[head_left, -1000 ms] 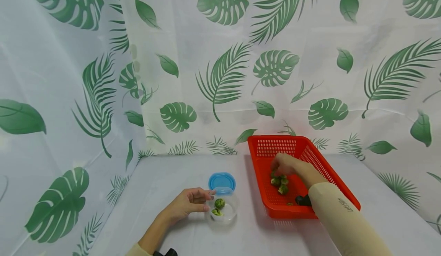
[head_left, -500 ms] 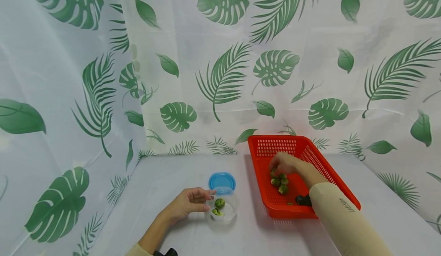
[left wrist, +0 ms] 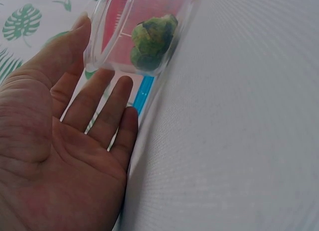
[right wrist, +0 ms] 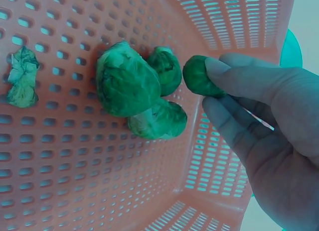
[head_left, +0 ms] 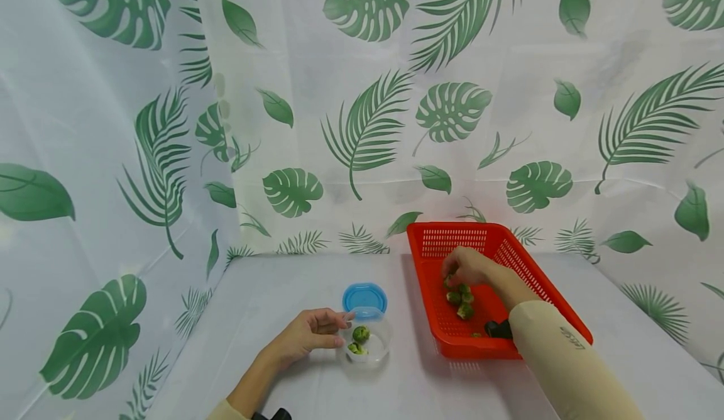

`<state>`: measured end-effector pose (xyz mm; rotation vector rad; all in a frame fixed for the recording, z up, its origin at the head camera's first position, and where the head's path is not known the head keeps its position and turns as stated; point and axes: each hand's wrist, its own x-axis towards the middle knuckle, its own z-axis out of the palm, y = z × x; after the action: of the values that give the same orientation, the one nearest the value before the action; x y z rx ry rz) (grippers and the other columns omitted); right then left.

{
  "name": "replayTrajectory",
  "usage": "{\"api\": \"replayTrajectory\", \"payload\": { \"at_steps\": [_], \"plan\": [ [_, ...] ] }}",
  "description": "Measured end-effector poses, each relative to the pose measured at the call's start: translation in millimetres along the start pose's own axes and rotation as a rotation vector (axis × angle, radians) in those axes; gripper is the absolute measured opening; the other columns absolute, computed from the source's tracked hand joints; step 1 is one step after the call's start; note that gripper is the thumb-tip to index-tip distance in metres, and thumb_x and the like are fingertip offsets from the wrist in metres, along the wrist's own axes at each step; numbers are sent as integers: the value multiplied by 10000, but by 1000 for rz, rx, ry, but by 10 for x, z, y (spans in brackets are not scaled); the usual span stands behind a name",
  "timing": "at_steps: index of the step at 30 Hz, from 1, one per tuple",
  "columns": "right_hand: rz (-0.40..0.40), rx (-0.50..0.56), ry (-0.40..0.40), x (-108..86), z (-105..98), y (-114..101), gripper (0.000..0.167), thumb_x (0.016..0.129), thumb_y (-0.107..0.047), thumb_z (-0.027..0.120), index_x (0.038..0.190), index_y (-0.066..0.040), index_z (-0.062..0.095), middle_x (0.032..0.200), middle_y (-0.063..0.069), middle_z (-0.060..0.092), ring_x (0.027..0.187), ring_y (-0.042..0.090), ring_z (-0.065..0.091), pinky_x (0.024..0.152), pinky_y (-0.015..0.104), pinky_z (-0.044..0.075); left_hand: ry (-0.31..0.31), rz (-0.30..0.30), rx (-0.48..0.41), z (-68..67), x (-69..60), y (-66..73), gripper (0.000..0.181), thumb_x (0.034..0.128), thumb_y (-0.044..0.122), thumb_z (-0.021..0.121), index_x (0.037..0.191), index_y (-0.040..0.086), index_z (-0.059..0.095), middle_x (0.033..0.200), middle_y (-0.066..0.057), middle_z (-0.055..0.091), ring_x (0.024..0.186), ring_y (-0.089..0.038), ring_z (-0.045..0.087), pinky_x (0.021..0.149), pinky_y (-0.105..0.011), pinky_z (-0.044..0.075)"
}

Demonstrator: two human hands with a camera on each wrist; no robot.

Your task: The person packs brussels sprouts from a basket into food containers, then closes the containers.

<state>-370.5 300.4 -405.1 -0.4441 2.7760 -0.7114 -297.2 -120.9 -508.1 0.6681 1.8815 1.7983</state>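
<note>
In the head view, the left hand (head_left: 310,332) sits at the nine o'clock side of a clear container (head_left: 383,349), fingers extended and touching it. Inside lie a whole sprout (head_left: 361,334) and a paler leafy piece (head_left: 357,348) at about seven o'clock from it. A blue lid (head_left: 364,297) lies at twelve o'clock from the container, a red basket (head_left: 477,349) at two. The right hand (head_left: 466,268) is inside the basket, with three loose sprouts (head_left: 466,310) at its six o'clock.

In the left wrist view, the container stands at one o'clock from the palm, thumb by the rim, other fingers loosely straight.

In the right wrist view, thumb and fingertips pinch a small sprout (right wrist: 197,76); the loose sprouts cluster at its nine o'clock, a leaf scrap (right wrist: 23,77) farther out.
</note>
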Motion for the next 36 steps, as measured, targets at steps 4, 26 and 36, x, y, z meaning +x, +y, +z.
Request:
{"api": "replayTrajectory", "payload": {
  "at_steps": [4,26,36],
  "plan": [
    [7,25,8,-18,-2,-7,146,904,-31,780,1046,-59,797,934,70,755,829,241,692,837,408,642,7,-5,0,5,-1,1,426,905,178,823,1239,-34,665,1511,-97,589,1465,-272,501,1165,-354,458],
    [-39,121,150,7,-54,-58,145,959,-42,712,1084,-76,776,1037,101,743,947,251,634,889,463,617,4,4,-4,12,-12,6,400,914,164,812,1233,-30,669,1515,-106,583,1468,-276,497,1155,-346,468],
    [-89,133,199,11,-102,-136,143,945,-62,746,1088,-66,755,1038,99,733,942,266,633,861,412,622,1,2,-8,11,-9,20,432,912,154,813,1253,-55,650,1520,-96,580,1473,-269,491,1159,-340,462]
  ]
}}
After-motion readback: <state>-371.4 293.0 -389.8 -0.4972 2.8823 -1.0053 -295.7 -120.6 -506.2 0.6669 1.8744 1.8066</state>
